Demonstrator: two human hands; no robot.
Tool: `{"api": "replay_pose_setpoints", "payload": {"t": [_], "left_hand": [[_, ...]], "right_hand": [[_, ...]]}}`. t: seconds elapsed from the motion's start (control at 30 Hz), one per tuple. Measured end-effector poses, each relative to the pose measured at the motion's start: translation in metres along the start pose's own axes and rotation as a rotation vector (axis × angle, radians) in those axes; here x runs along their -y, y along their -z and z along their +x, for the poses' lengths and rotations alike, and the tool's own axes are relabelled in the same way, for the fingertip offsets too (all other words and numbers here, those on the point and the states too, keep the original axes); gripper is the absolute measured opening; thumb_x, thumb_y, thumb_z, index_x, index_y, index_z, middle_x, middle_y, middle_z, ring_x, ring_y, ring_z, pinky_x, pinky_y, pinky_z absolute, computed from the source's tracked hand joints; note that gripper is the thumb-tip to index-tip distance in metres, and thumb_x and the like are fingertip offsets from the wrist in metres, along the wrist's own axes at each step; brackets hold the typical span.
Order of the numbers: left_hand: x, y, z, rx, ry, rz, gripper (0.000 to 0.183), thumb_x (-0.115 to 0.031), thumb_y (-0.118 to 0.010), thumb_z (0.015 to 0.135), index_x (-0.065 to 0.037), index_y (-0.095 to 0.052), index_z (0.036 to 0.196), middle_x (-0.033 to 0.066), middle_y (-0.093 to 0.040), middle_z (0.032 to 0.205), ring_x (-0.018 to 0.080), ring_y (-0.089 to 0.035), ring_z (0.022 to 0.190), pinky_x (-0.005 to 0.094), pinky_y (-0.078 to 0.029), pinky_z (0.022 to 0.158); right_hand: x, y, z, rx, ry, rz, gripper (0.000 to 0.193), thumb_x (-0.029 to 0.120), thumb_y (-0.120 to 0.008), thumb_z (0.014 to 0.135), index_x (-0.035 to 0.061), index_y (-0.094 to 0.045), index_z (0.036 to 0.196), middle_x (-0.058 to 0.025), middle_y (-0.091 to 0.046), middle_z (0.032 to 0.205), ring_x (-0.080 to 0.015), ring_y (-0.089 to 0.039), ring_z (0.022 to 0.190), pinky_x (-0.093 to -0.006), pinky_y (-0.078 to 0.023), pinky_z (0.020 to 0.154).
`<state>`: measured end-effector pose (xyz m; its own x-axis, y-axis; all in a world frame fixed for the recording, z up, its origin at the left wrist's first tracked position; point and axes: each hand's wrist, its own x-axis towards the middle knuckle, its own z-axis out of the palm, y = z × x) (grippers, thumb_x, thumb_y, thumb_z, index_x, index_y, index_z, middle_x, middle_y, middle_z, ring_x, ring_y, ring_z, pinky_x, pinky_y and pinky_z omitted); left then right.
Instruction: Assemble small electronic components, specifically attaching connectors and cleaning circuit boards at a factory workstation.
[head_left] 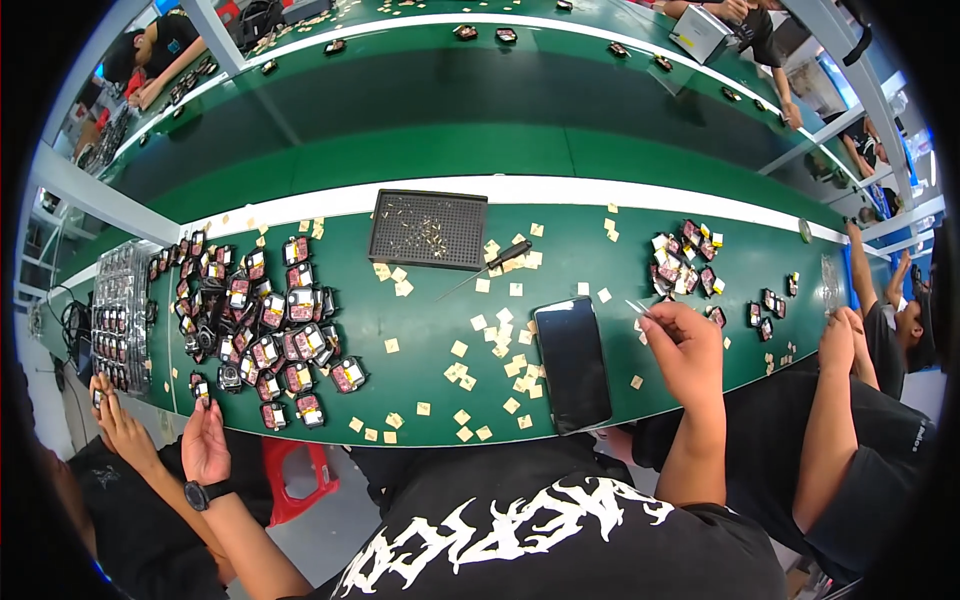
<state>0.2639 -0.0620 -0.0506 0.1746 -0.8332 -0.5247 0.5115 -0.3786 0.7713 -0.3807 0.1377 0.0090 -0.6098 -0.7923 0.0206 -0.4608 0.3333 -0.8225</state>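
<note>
My left hand [207, 450], with a black watch on its wrist, pinches a small black electronic module [200, 387] upright at the left front edge of the green table. Beside it lies a big heap of similar black modules [265, 318] with pink and white faces and yellow strips. My right hand [685, 350] is raised over the right part of the table, fingers closed on slim tweezers [636, 306] whose tips point left. Nothing can be made out between the tips. A black phone [573, 365] lies just left of that hand, and a smaller heap of modules [684, 260] sits beyond it.
A black perforated tray [428, 230] holding tiny brass-coloured parts stands at the back middle, with a screwdriver [487, 268] before it. Small cream squares [459, 348] are scattered around. Clear trays of modules [122, 320] stand far left. Co-workers' hands [125, 432] and arms [838, 385] are close on both sides.
</note>
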Motion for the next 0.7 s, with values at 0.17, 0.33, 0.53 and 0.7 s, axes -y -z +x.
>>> {"api": "replay_pose_setpoints", "payload": {"t": [0.17, 0.33, 0.53, 0.7], "left_hand": [[0.005, 0.016, 0.004, 0.091, 0.040, -0.179, 0.015, 0.000, -0.062, 0.100, 0.007, -0.065, 0.112, 0.0135, -0.072, 0.110, 0.0247, -0.071, 0.106, 0.0270, -0.065, 0.088], [0.012, 0.009, -0.006, 0.023, -0.040, -0.158, 0.011, -0.006, -0.067, 0.098, 0.000, -0.069, 0.108, 0.0078, -0.074, 0.100, 0.0181, -0.072, 0.092, 0.0223, -0.064, 0.075], [0.020, 0.006, -0.004, 0.076, -0.037, -0.274, 0.013, -0.012, -0.069, 0.098, -0.003, -0.070, 0.107, 0.0065, -0.071, 0.094, 0.0142, -0.067, 0.078, 0.0198, -0.059, 0.064], [0.023, 0.003, -0.020, 0.125, -0.080, -0.343, 0.012, -0.009, -0.068, 0.098, -0.002, -0.068, 0.108, 0.0069, -0.069, 0.092, 0.0141, -0.065, 0.079, 0.0197, -0.058, 0.064]], "right_hand": [[-0.013, 0.004, 0.005, -0.009, -0.018, 0.120, 0.009, -0.002, -0.073, 0.090, -0.0037, -0.070, 0.097, -0.0024, -0.069, 0.079, -0.0058, -0.062, 0.068, -0.0222, -0.049, 0.063], [-0.020, 0.011, 0.011, -0.010, -0.030, 0.159, 0.009, -0.001, -0.072, 0.091, -0.0034, -0.069, 0.100, -0.0004, -0.070, 0.083, -0.0041, -0.061, 0.072, -0.0206, -0.048, 0.066], [-0.032, 0.011, 0.012, 0.012, -0.025, 0.189, 0.009, 0.000, -0.070, 0.093, -0.0018, -0.068, 0.101, 0.0007, -0.068, 0.085, -0.0041, -0.060, 0.075, -0.0196, -0.048, 0.068], [-0.026, -0.004, 0.014, 0.110, -0.027, 0.220, 0.009, 0.000, -0.070, 0.093, -0.0017, -0.067, 0.101, 0.0018, -0.065, 0.085, -0.0027, -0.057, 0.074, -0.0181, -0.045, 0.067]]}}
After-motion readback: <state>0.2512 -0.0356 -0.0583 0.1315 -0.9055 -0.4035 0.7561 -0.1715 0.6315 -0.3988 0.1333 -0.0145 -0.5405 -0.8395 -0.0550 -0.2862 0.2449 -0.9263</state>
